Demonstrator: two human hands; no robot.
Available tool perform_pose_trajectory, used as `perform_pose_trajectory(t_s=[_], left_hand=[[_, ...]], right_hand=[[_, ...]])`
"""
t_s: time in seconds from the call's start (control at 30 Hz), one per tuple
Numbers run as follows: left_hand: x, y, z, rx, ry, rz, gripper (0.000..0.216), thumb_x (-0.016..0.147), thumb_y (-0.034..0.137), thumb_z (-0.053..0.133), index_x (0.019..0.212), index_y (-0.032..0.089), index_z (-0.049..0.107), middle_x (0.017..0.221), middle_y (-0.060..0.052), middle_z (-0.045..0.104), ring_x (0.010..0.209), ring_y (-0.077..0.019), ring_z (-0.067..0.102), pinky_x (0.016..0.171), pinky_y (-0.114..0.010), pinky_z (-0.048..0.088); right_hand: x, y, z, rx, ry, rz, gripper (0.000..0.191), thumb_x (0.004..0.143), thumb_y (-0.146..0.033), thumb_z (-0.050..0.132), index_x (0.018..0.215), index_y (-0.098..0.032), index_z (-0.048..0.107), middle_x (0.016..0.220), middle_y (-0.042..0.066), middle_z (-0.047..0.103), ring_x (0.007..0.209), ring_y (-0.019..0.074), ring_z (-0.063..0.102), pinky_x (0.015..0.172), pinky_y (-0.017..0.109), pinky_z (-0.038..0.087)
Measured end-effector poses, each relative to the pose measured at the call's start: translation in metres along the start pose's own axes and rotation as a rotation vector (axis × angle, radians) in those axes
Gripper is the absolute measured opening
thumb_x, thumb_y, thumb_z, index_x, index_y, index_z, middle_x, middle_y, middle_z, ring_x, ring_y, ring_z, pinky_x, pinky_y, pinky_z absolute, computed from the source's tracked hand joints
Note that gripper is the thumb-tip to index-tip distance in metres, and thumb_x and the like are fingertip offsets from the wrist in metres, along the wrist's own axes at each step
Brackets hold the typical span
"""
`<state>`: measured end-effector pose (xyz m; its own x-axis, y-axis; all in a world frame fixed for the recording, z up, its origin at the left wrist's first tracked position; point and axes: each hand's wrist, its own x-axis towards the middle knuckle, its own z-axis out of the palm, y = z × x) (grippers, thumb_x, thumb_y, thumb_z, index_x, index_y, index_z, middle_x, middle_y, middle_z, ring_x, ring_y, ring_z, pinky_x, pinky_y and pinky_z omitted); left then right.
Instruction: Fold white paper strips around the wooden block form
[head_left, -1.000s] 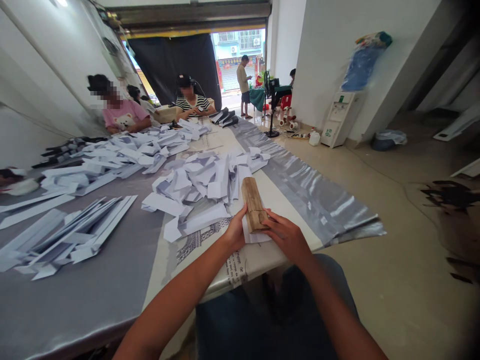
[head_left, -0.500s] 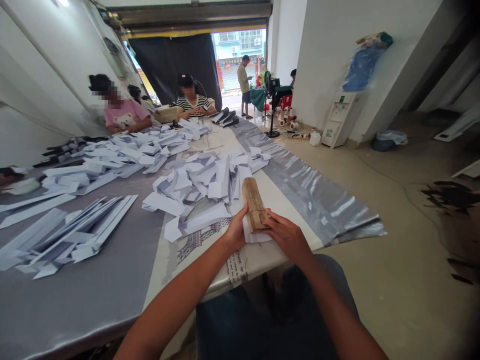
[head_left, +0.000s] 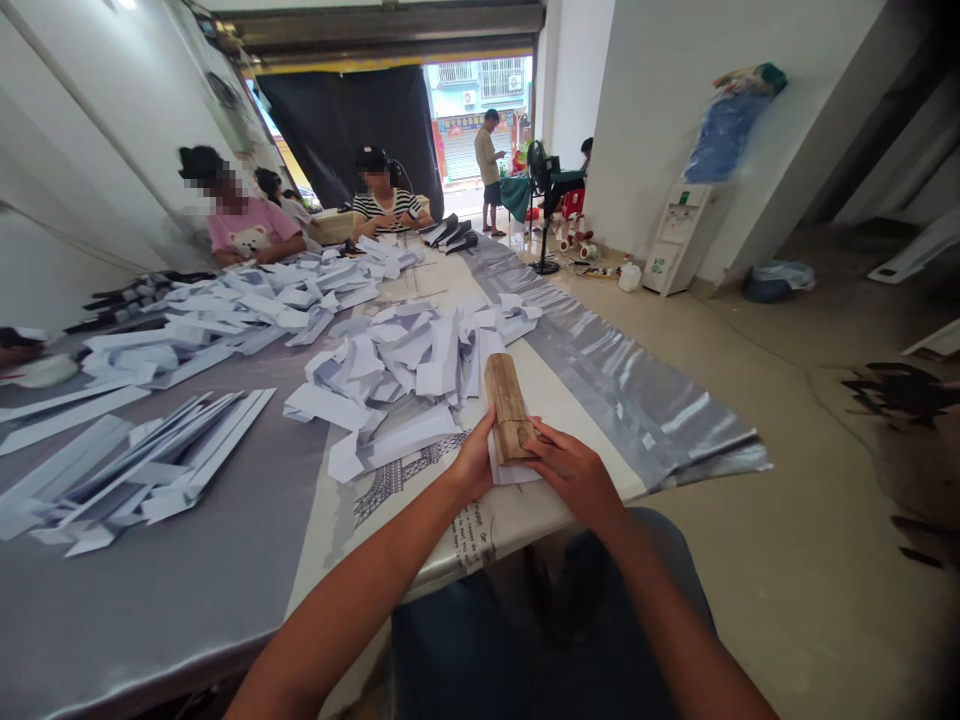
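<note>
A worn wooden block (head_left: 507, 400) lies lengthwise on the table near its front edge, over a sheet of white paper (head_left: 517, 475) that shows at its near end. My left hand (head_left: 476, 460) is closed along the block's left side, thumb against its edge. From the right, my right hand (head_left: 574, 465) grips the block's near end, fingertips on the wood and the paper's edge. Just beyond the block is a loose heap of folded white paper pieces (head_left: 397, 360). The undersides of the block and paper are hidden.
More folded paper strips (head_left: 150, 470) lie at the left, with a larger pile (head_left: 255, 300) behind. Two people (head_left: 251, 225) (head_left: 386, 200) sit at the table's far side. Grey plastic covering (head_left: 600, 370) hangs over the right edge. A fan (head_left: 536, 200) and water dispenser (head_left: 679, 240) stand beyond.
The paper at the block's near end shows slightly less on the right. My right fingers have shifted a little on the block; the block stays nearly in place.
</note>
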<state>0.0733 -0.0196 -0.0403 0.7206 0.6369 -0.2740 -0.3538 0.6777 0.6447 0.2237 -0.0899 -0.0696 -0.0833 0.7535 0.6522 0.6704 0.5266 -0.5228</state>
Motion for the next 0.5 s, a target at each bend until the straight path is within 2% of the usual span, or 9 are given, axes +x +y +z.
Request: perform_pose_trajectory(t_s=[0.2,0.5], left_hand=[[-0.0006,-0.0008,0.001,0.025,0.016,0.01,0.067,0.089,0.056,0.032,0.126,0.004,0.055,0.104,-0.019,0.069,0.095,-0.0273,0.066,0.093,-0.038,0.043],[-0.0025,-0.0016,0.0064,0.06,0.057,0.054,0.063,0.092,0.052,0.031,0.125,0.003,0.055,0.103,-0.019,0.069,0.095,-0.0263,0.066,0.091,-0.037,0.045]], right_hand=[[-0.001,0.0011,0.0027,-0.042,-0.001,-0.029,0.025,0.087,-0.025,0.056,0.11,-0.026,0.067,0.132,0.006,0.056,0.108,0.0223,0.061,0.097,0.04,0.05],[-0.0004,-0.0003,0.0023,-0.084,-0.018,-0.039,0.025,0.088,-0.025,0.055,0.11,-0.027,0.066,0.132,0.006,0.055,0.11,0.0227,0.059,0.097,0.04,0.049]])
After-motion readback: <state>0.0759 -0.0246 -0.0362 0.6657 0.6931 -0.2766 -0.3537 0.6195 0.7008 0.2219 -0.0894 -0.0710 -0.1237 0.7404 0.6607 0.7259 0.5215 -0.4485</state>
